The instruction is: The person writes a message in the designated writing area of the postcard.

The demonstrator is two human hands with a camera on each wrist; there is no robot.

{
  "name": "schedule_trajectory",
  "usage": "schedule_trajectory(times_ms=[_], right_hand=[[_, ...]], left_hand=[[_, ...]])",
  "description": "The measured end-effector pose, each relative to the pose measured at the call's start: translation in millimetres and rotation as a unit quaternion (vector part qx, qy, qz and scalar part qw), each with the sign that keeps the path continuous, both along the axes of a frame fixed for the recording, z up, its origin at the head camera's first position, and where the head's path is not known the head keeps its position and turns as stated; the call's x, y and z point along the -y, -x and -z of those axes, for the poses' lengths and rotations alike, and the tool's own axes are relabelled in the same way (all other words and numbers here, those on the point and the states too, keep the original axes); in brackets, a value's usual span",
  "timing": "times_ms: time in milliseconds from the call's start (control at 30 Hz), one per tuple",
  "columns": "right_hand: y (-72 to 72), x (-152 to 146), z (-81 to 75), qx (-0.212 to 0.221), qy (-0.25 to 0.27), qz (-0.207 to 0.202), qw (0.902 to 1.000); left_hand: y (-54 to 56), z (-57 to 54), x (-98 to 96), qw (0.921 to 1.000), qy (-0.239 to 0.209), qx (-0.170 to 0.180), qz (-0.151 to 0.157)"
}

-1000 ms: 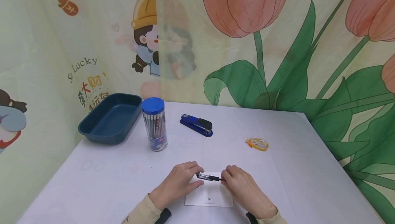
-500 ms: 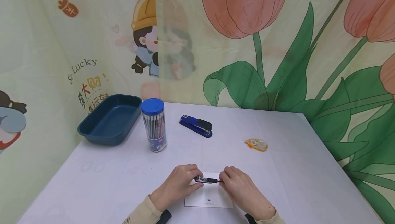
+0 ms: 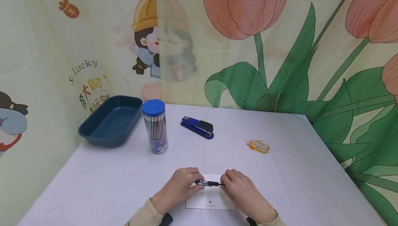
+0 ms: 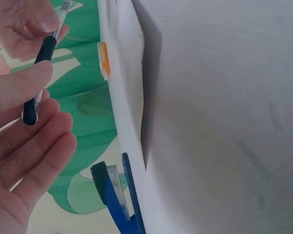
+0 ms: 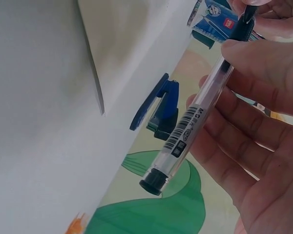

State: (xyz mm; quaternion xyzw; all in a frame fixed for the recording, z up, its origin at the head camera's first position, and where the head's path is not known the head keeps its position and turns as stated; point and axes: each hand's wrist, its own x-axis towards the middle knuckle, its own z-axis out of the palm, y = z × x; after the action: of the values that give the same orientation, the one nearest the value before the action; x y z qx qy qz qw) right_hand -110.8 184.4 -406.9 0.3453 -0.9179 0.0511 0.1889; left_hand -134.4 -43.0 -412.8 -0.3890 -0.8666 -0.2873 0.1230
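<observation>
A pen [image 3: 212,184] with a clear barrel, dark grip and black end plug lies across both hands, above a white card [image 3: 210,200] printed with a small bird. My left hand [image 3: 183,184] pinches its clip end between thumb and fingers. My right hand [image 3: 242,189] pinches the barrel further along. In the right wrist view, the barcode-labelled barrel [image 5: 188,129] runs past the right fingers to the black plug. Seen from the left wrist, the dark pen end [image 4: 30,109] sits under the left thumb, the other left fingers loosely spread.
Beyond the hands stand a blue-lidded tub [image 3: 155,129] of pencils and a blue stapler [image 3: 197,127]. A yellow correction tape [image 3: 258,146] lies to the right. A dark blue tray [image 3: 110,122] is at the back left, near the printed curtain [image 3: 180,91].
Both hands have come slightly lower and nearer the body with the pen. The pen has turned a little more level, and the left thumb and fingers have closed in on its end.
</observation>
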Motion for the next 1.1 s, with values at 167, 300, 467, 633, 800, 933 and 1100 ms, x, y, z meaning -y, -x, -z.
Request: schedule_trajectory(times_ms=[167, 300, 467, 633, 800, 933, 1100], right_hand=[[-0.7, 0, 0.7, 0.008, 0.008, 0.000, 0.9999], [-0.7, 0, 1.7, 0.010, 0.018, 0.000, 0.9998], [-0.6, 0, 1.2, 0.049, 0.028, 0.009, 0.9983], [0.0, -2, 2.8, 0.090, 0.073, 0.007, 0.9932], [2.3, -5, 8.2, 0.115, 0.161, -0.016, 0.9801], [5.2, -6, 11.6, 0.149, 0.226, -0.028, 0.9623], [7.9, -7, 14.3, 0.203, 0.290, -0.021, 0.9350]], left_hand=[[-1.0, 0.1, 0.8, 1.0000, -0.007, 0.004, 0.001], [-1.7, 0.4, 1.3, 0.9999, -0.014, 0.002, 0.002], [-2.6, 0.2, 2.0, 0.9997, -0.018, 0.014, 0.000], [-3.7, -0.1, 3.0, 0.9996, -0.023, 0.013, -0.002], [-4.0, 0.0, 3.3, 0.9992, -0.038, 0.011, 0.000], [-4.0, 0.3, 3.5, 0.9986, -0.049, 0.021, 0.002], [-3.9, 0.4, 3.9, 0.9977, -0.062, 0.027, 0.001]])
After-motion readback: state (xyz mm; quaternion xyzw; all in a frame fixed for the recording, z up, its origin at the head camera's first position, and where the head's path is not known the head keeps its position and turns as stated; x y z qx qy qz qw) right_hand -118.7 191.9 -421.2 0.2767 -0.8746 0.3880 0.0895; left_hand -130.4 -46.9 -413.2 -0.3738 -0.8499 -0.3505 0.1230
